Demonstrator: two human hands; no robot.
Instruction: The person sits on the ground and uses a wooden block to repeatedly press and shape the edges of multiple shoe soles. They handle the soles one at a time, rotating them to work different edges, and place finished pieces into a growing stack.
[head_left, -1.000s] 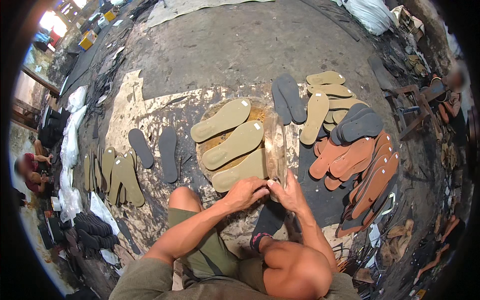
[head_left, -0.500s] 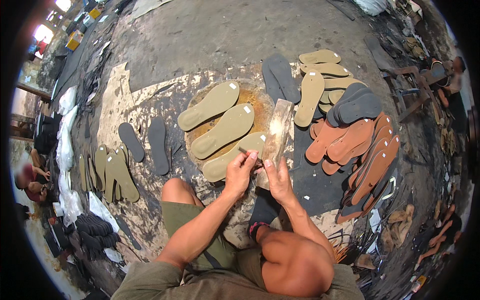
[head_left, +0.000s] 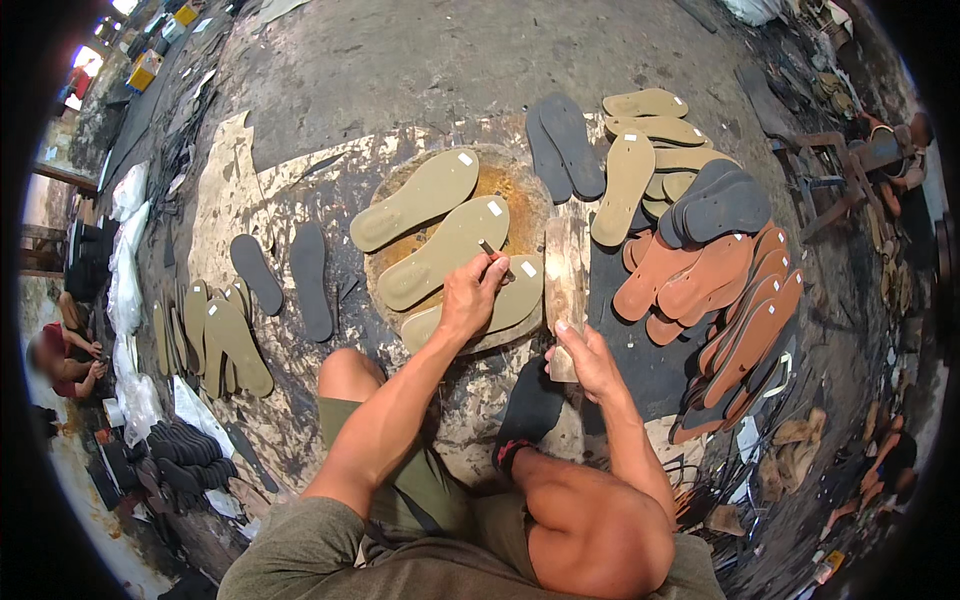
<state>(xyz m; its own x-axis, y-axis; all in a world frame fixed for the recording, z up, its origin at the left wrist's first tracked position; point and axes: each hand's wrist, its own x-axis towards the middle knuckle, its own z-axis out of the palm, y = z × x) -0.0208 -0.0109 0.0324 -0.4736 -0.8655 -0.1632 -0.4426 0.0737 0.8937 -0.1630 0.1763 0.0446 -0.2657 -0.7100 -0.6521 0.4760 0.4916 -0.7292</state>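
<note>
Left hand (head_left: 472, 294), centre of frame: fingers pinched around a small thin tool (head_left: 487, 248), dark with an orange-brown part near the fingers. Tool's upper end overlaps the middle olive sole (head_left: 440, 258) in view; can't tell if it touches. Same hand sits over the lower olive sole (head_left: 522, 294) and covers part of it.

Right hand (head_left: 590, 362), just right of and below centre: grasping the lower end of a worn wooden bar (head_left: 568, 275), thumb on the upper face. Bar points up the frame, right beside the round board (head_left: 524, 212) (rusty-brown top, worn edge).

Three olive soles on that board, side by side, all slanting up to the right. Upper olive sole (head_left: 416, 200) is fully visible; each has a white tag near its right end.

Around it: black pair of soles (head_left: 566, 150) above the bar, overlapping. Right of centre: olive stack (head_left: 626, 188), black stack (head_left: 718, 204) partly on top of the reddish-brown soles (head_left: 700, 268). Left of the board: two dark grey soles (head_left: 311, 282), lying apart, then an olive cluster (head_left: 236, 348) further left.

Lower left: pile of black soles (head_left: 186, 446). Seated person (head_left: 72, 362) at left edge, partly cut off by the fisheye rim.
</note>
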